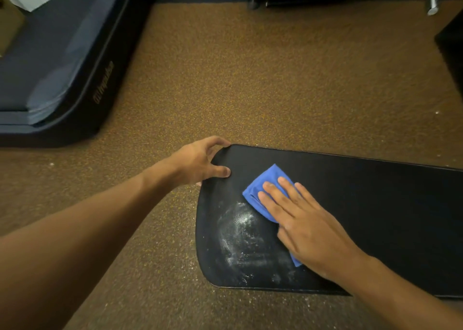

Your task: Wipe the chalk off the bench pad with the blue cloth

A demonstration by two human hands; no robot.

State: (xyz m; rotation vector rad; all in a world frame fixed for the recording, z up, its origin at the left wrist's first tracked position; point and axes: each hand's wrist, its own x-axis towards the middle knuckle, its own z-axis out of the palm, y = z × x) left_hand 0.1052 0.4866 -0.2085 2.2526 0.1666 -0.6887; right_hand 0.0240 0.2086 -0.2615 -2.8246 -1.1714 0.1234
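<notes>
— What is seen on the bench pad (363, 204)?

— A blue cloth (263, 191) is pressed flat against the black pad by the right hand (308, 227). The fingers (273, 197) are laid out straight and slightly spread over the cloth, with nothing curled round it. The cloth is folded, and its corners are shown past the fingertips and under the heel of the hand.

— And the chalk?

— A white smear of chalk (240, 239) is left on the near left end of the pad, just beside the cloth, on its left. Fine white specks are scattered round it.

— How is the pad held?

— Its far left corner is gripped by the left hand (200, 163): the fingers are curled over the edge and the thumb is laid on the top surface.

— What else is shown?

— The pad is set above a speckled brown floor (250, 79). A dark mat (50, 74) with a raised edge is lying at the upper left, well apart from the pad.
</notes>
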